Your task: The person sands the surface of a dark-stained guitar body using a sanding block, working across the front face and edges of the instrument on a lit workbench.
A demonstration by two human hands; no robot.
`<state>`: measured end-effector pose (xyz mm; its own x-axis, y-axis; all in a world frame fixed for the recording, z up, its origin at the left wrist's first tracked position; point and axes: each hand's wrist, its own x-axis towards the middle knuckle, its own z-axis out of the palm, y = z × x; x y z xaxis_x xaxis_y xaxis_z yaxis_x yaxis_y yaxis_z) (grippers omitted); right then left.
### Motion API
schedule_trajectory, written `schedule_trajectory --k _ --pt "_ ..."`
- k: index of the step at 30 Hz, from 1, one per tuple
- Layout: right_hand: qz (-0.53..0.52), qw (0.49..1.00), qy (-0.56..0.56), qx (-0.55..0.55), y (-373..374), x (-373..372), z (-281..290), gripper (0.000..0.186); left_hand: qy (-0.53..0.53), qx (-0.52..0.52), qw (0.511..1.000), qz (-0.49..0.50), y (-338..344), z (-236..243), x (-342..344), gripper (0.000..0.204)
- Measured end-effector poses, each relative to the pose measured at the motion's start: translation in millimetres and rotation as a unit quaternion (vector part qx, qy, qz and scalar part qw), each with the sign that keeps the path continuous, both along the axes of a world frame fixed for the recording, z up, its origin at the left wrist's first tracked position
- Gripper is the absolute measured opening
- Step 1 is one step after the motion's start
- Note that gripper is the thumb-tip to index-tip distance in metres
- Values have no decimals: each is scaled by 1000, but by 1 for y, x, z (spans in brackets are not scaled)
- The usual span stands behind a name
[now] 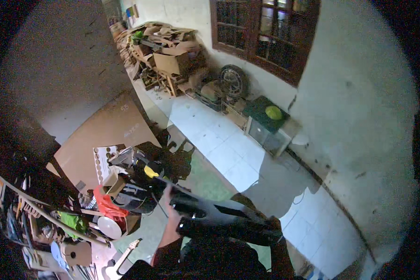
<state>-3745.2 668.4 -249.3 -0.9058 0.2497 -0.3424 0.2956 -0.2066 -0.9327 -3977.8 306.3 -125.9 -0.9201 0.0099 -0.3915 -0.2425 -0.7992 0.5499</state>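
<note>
1. Long glossy black object (219,217), exact kind unclear, spans from the left hand to the right hand, in front of the body; it's the thing being handled.
2. Left hand (171,212): partly closed around the object's near-left end, fingers up along its edge.
3. Right hand (275,228): dark, at the object's right end; can't tell how far closed or how firmly it grips.
4. Handling, my judgement: support both ends evenly, hold it level, don't twist; a glossy shell likely slips or scuffs.
5. Also watch clearance: yellow item (150,171) just beyond the left hand, red plastic bag (108,203) left of it, electric guitar (126,254) lower left of it. Snag risk, probably. White tiled floor (240,170) beyond both hands offers more room.
6. Hard to see: object's underside in shadow, right fingers lost in black, clutter around the yellow item jumbled, guitar body cut by the lower edge, rim black and grainy.
</note>
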Motion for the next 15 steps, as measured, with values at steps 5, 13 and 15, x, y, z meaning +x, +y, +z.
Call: schedule_trajectory --k 5,13,15 --pt "175 983 -43 25 37 -222 -11 60 19 -11 997 76 0 -6 -112 41" --pt "284 953 -54 89 49 -509 -33 76 8 -24 991 130 8 -2 -318 46" --pt "261 962 -69 50 47 -571 -21 76 6 -34 990 137 6 7 -376 47"
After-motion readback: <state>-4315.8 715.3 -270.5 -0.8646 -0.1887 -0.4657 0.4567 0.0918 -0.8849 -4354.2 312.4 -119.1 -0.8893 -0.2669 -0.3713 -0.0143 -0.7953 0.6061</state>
